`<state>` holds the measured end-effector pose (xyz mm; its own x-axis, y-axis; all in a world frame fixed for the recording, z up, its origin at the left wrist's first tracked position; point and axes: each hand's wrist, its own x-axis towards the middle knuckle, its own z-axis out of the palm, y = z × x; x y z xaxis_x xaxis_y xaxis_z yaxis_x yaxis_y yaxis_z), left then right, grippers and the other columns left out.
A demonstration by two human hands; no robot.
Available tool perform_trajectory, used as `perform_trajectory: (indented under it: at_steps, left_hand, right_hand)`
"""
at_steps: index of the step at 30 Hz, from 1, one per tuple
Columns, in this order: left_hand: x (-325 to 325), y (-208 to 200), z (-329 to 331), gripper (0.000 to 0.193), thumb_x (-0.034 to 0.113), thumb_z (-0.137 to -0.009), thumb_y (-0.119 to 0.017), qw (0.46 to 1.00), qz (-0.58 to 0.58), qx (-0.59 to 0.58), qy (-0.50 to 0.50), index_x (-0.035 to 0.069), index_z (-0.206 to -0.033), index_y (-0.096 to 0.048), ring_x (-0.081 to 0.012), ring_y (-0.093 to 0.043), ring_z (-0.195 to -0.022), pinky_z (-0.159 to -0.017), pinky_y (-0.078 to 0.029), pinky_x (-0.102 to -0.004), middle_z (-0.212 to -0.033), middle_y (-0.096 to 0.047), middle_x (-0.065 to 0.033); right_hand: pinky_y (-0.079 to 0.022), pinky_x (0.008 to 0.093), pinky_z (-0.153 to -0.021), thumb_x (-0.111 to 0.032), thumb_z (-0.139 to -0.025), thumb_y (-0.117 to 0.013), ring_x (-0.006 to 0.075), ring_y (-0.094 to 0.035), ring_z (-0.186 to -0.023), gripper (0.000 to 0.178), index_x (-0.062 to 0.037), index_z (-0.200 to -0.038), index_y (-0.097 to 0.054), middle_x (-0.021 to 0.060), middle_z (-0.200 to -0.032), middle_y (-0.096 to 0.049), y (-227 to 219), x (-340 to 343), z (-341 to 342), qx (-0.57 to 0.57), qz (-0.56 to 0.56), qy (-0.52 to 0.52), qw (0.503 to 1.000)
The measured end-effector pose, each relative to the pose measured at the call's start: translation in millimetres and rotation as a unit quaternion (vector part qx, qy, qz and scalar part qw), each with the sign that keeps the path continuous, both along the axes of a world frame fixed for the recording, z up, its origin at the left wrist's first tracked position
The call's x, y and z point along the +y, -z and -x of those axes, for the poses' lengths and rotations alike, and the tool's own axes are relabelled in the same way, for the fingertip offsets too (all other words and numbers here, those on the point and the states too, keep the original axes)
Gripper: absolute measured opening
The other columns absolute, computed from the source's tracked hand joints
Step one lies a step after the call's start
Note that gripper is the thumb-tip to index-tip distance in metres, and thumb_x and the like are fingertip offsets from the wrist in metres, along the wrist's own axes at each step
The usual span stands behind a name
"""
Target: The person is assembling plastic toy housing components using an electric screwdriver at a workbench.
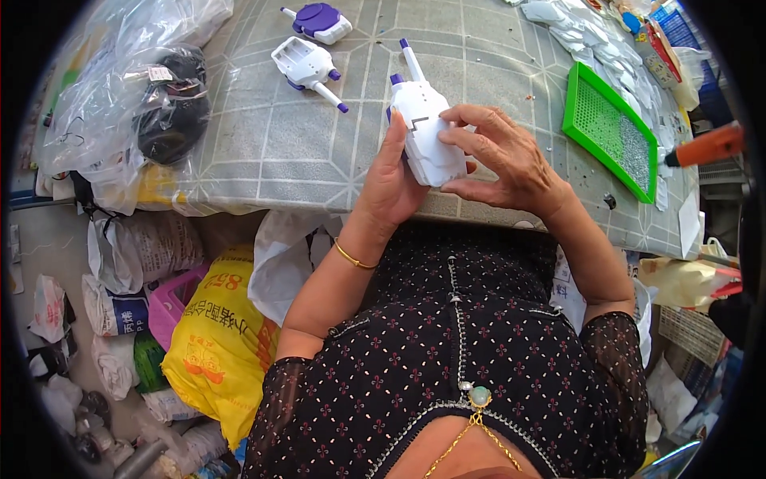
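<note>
A white toy walkie-talkie [425, 108] with a purple-tipped antenna is held over the table's near edge, its back face up. My left hand [389, 185] is closed around its left side and underside, thumb along the edge. Curved over the right side is my right hand [511, 156], with fingertips on the back cover and the thumb near the bottom end. A stepped dark gap shows on that cover. Farther off, another white walkie-talkie [307, 62] lies with an open back compartment, beside a purple and white one [321, 21].
Right of my hands lies a green perforated tray [573, 120] with small metal bits, with white plastic pieces [558, 28] behind it. An orange-handled tool [708, 146] hangs at the right. Clear plastic bags [88, 120] cover the left side. Below stands a yellow sack [211, 343].
</note>
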<state>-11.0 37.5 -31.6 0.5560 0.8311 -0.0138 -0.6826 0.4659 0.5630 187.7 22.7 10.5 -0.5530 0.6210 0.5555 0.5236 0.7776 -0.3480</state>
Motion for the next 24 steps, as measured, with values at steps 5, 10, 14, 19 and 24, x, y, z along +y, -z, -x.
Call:
perform_trajectory:
  at_steps: [5, 10, 14, 19, 24]
  left_hand:
    - [0.0, 3.2, 0.5, 0.068, 0.064, -0.106, -0.039, 0.999, 0.018, 0.030, -0.016, 0.011, -0.149, -0.041, -0.0269, -0.062, -0.123, -0.097, -0.057, -0.0484, -0.137, -0.058, -0.0106]
    - [-2.3, 5.5, 0.7, 0.068, 0.063, -0.106, -0.038, 0.999, 0.030, 0.014, -0.023, 0.011, -0.150, -0.040, -0.0239, -0.059, -0.127, -0.106, -0.051, -0.0442, -0.139, -0.056, -0.0097]
    - [-0.9, 8.1, 4.0, 0.068, 0.060, -0.107, -0.041, 1.000, -0.009, 0.006, -0.023, 0.009, -0.151, -0.039, -0.0238, -0.056, -0.131, -0.112, -0.046, -0.0428, -0.140, -0.055, -0.0095]
    - [0.2, 4.8, 0.4, 0.064, 0.055, -0.108, -0.043, 0.997, 0.030, -0.021, -0.061, 0.008, -0.151, -0.038, -0.0249, -0.055, -0.131, -0.113, -0.045, -0.0433, -0.146, -0.052, -0.0110]
    - [-2.9, 3.0, -8.5, 0.063, 0.052, -0.109, -0.044, 0.995, 0.000, 0.031, -0.090, 0.007, -0.152, -0.036, -0.0249, -0.058, -0.127, -0.110, -0.047, -0.0434, -0.145, -0.053, -0.0141]
  right_hand:
    - [-0.055, 0.0411, -0.094, -0.037, -0.075, -0.087, 0.0301, -0.064, -0.116, 0.063, -0.0079, -0.127, -0.067, 0.0117, -0.135, -0.064, 1.0, -1.6, 2.8, -0.047, -0.072, 0.020, 0.996]
    - [-0.052, 0.0411, -0.095, -0.039, -0.078, -0.083, 0.0294, -0.063, -0.116, 0.058, -0.0089, -0.126, -0.070, 0.0102, -0.135, -0.065, 6.1, -0.5, 6.0, -0.041, -0.076, 0.015, 0.996]
    - [-0.047, 0.0396, -0.094, -0.032, -0.076, -0.085, 0.0267, -0.062, -0.108, 0.051, -0.0181, -0.124, -0.073, 0.0040, -0.124, -0.064, 9.6, 2.8, 6.0, 0.014, -0.003, 0.047, 0.999]
    - [-0.045, 0.0407, -0.096, -0.028, -0.077, -0.085, 0.0287, -0.062, -0.107, 0.055, -0.0187, -0.130, -0.070, 0.0071, -0.124, -0.062, 9.4, -7.5, 20.7, 0.000, 0.034, 0.101, 0.994]
    - [-0.050, 0.0430, -0.100, -0.015, -0.082, -0.082, 0.0326, -0.063, -0.118, 0.059, -0.0064, -0.137, -0.060, 0.0151, -0.138, -0.059, 22.6, -13.1, 26.7, 0.090, 0.022, 0.129, 0.987]
